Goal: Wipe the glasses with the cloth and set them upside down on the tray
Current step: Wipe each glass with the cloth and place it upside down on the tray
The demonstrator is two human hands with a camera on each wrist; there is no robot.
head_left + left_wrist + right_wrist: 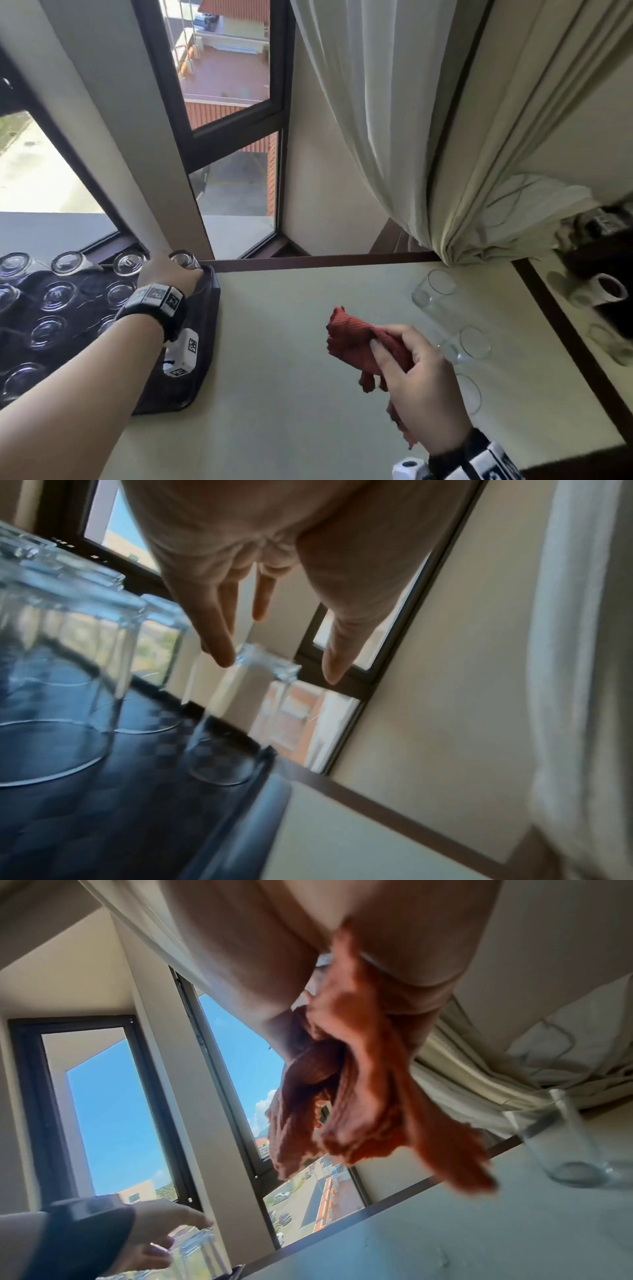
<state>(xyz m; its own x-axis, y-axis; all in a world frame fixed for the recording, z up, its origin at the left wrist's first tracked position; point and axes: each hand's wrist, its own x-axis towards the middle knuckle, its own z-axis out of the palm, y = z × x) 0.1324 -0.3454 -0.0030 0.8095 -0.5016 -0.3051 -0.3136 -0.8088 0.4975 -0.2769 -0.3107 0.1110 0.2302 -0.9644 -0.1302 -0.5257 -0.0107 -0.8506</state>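
clear upturned drinking glass (240, 718) stands mouth-down in the far right corner of the dark rectangular plastic tray (209, 329), beside other inverted glasses (51, 298). the left hand (168, 279) is over its base, fingers (219, 642) straight and spread, one fingertip touching the base edge, thumb apart. the right hand (416, 373) clutches a crumpled rust-red knitted cloth (356, 339) above the pale tabletop (274, 394). three upright clear glasses (433, 289) stand near it.
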